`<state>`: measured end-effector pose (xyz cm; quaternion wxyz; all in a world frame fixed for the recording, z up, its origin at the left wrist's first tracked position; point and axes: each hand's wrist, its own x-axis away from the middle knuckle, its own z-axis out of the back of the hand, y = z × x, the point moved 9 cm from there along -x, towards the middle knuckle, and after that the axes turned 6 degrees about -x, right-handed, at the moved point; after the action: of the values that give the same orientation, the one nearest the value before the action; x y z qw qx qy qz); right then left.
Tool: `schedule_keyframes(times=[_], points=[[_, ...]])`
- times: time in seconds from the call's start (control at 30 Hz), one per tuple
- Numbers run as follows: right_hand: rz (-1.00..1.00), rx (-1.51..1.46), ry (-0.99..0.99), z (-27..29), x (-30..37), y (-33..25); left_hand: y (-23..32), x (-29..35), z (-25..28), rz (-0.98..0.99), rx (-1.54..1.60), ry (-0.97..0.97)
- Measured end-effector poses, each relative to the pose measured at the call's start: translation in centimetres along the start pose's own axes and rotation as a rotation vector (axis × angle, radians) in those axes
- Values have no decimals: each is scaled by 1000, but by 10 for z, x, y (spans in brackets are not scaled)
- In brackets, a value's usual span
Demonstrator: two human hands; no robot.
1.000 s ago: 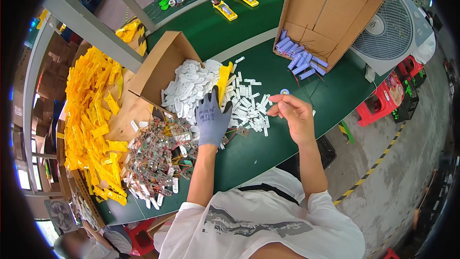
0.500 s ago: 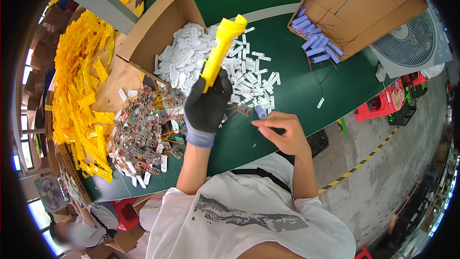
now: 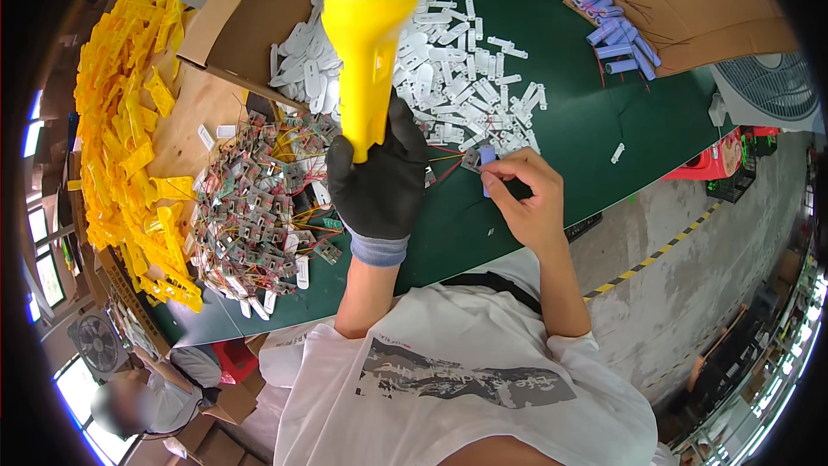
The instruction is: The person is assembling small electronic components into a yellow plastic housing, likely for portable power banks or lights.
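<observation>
My left hand (image 3: 379,185), in a black glove with a grey cuff, is wrapped round the narrow end of a yellow plastic flashlight housing (image 3: 366,73). The housing stands nearly upright, its wide, cut-open head away from me. My bare right hand (image 3: 530,198) pinches a light-purple cylindrical battery (image 3: 487,168) between thumb and fingers. Beside the battery is a small circuit board (image 3: 469,160), with red and yellow wires running left from it behind my gloved hand. Where those wires end is hidden.
A heap of wired circuit boards (image 3: 250,216) lies left of my gloved hand. Yellow housings (image 3: 121,147) are piled further left. White plastic pieces (image 3: 466,60) spread beyond my hands from a cardboard box (image 3: 250,22). More batteries (image 3: 617,30) spill from another box (image 3: 690,4) by a fan (image 3: 772,86).
The yellow housing has turned in my left hand's grip, from leaning right to nearly upright with its hollow side showing more. My right hand has moved slightly farther away with the battery. The view has shifted.
</observation>
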<state>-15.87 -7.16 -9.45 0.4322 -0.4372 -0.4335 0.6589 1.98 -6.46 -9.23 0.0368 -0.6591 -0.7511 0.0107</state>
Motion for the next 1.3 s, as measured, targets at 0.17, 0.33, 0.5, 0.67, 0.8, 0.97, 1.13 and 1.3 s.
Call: schedule_keyframes(times=[0.17,0.33,0.5,0.67,0.8,0.97,1.13,1.3], points=[[170,413,-25,-17,-13,-29,6,-2,3,-8,28,-10],[45,786,-120,-27,-21,-26,15,7,8,-69,-331,-26],[135,644,-99,-21,-29,-25,36,15,2,-261,-685,69],[128,127,61,2,-43,-39,36,26,-12,-304,-845,97],[-226,-1005,247,11,-41,-1,28,36,-26,-364,-1050,64],[-524,-1490,176,-3,-23,26,-6,36,8,7,-741,-32],[-300,-1614,83,17,-22,-12,-60,53,18,384,-569,-44],[-63,-1547,-67,18,-18,-41,-82,50,12,345,-317,4]])
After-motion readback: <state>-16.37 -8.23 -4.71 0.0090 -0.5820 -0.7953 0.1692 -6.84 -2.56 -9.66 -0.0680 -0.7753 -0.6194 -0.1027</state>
